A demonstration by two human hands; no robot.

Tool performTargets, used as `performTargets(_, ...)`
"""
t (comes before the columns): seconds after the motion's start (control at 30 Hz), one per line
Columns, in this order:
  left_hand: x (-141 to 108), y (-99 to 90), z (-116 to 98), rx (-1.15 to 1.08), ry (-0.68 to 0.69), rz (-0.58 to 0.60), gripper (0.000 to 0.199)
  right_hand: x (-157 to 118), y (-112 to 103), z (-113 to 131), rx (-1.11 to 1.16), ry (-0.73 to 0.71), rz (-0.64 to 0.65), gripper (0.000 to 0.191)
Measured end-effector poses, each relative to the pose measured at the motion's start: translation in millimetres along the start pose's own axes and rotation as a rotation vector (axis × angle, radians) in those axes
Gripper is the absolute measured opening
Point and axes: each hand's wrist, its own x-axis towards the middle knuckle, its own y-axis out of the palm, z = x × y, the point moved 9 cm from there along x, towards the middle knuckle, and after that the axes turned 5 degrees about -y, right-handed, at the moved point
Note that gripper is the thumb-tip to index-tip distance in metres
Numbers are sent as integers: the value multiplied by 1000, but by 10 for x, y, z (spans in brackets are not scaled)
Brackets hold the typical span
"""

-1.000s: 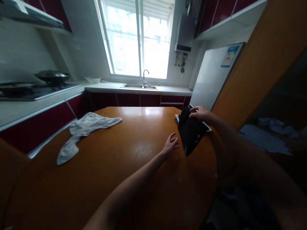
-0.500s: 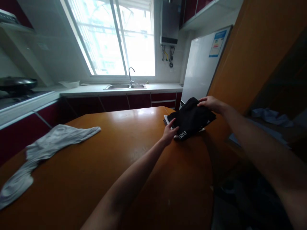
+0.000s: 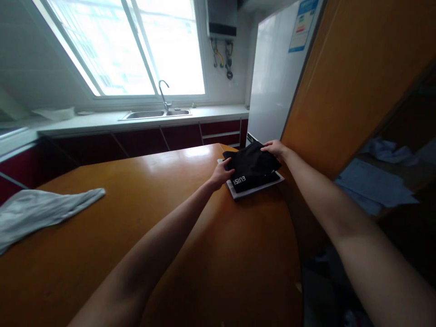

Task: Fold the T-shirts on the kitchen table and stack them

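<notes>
A folded black garment with white lettering (image 3: 250, 164) lies on a flat stack of white and dark folded cloth (image 3: 254, 191), near the far right edge of the wooden table (image 3: 177, 200). My left hand (image 3: 220, 174) grips the garment's near left edge, thumb and fingers closed round it. On its far right side, my right hand (image 3: 274, 148) pinches the black fabric between thumb and fingers. At the table's left lies a crumpled light grey garment (image 3: 51, 206), apart from both hands.
Behind the table runs a white counter (image 3: 218, 111) with a steel sink (image 3: 146, 114) and tap under a window. A white fridge (image 3: 272, 77) and a wooden panel (image 3: 340, 81) stand at the right. Papers (image 3: 374, 184) lie on a shelf beside the table.
The black garment has come down flatter onto the stack, and more of the white layer beneath shows. Both hands moved with it. My view has turned right and slightly down.
</notes>
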Motion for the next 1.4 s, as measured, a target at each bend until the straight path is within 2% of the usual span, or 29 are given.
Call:
performTargets(0.17,15,21,32,134,37,-29,77,97,113,-251,-84,-1,-6,40)
performTargets(0.27,-3,33,-4,273,74,-67,74,133,172,-388,-158,-8,-13,34)
performTargets(0.4,-91,-5,-159,603,144,-193,63,146,236,-486,-310,-45,-43,26)
performTargets(0.47,-154,-32,-292,747,188,-294,60,142,266,-466,-398,-85,-80,31)
performTargets(0.53,-208,24,-444,861,273,-346,58,139,348,-390,-471,-163,-102,42)
performTargets(0.63,-213,279,-527,1030,374,-253,58,146,629,-279,-540,-304,-35,52)
performTargets(0.7,-172,429,-426,1110,332,-147,64,166,844,-288,-572,-340,40,55)
performTargets(0.8,-144,543,-233,1201,238,-48,73,221,1060,-371,-607,-322,125,56)
performTargets(0.87,-178,567,-197,1237,229,-39,72,251,1097,-393,-621,-312,150,57)
performTargets(0.97,-322,595,-303,1256,325,-87,67,225,984,-354,-636,-313,115,61)
performTargets(1.07,-504,676,-354,1263,425,-83,65,22,772,-307,-652,-354,4,59)
performTargets(1.17,-582,754,-214,1283,381,-13,65,-328,592,-377,-676,-372,-124,57)
performTargets(1.27,-602,780,-131,1274,317,23,65,-651,587,-501,-705,-331,-88,58)
performTargets(1.33,-654,738,-210,1237,324,-4,65,-873,604,-384,-708,-396,-93,58)
performTargets(1.4,-771,611,-346,1188,352,-58,65,-1158,581,-102,-661,-514,-199,57)
